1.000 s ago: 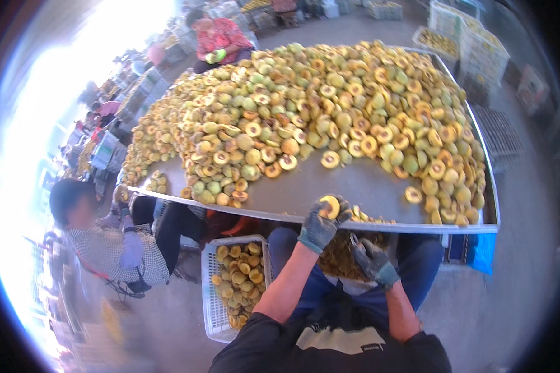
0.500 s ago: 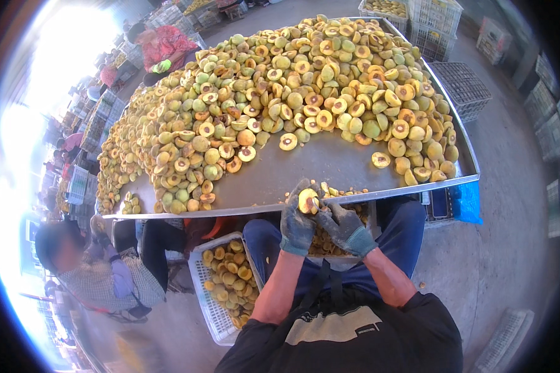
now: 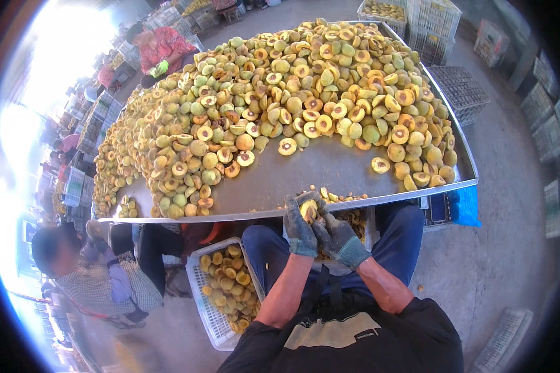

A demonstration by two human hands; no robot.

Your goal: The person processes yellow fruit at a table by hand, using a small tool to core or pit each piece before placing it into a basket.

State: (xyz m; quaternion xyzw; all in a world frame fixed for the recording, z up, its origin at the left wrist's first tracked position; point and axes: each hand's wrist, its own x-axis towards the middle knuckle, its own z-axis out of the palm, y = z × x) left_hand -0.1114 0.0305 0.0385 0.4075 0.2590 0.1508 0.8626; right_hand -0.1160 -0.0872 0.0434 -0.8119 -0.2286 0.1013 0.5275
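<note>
In my gloved left hand [image 3: 300, 229] is a yellow peach half [image 3: 308, 211], gripped at the near edge of a metal-topped table [image 3: 292, 177]. My gloved right hand [image 3: 342, 239] is closed against the fruit's right side; whatever its fingers hold is hidden. Just beyond my hands, small scraps [image 3: 336, 197] lie along the table's rim. A big heap of halved peaches [image 3: 280, 81], some still with brown pits or pit hollows showing, covers the far part of the table.
A white crate of peach halves [image 3: 230, 286] stands left of my knees. Below my hands, a container [image 3: 370, 227] with brownish pieces sits between my legs. A co-worker [image 3: 112, 273] sits at the left, another person [image 3: 162, 50] beyond the table. Stacked crates [image 3: 432, 31] stand at the far right.
My hands have drawn closer together around the peach half. Its cut face has turned and is now more covered by my fingers. The view has shifted slightly.
</note>
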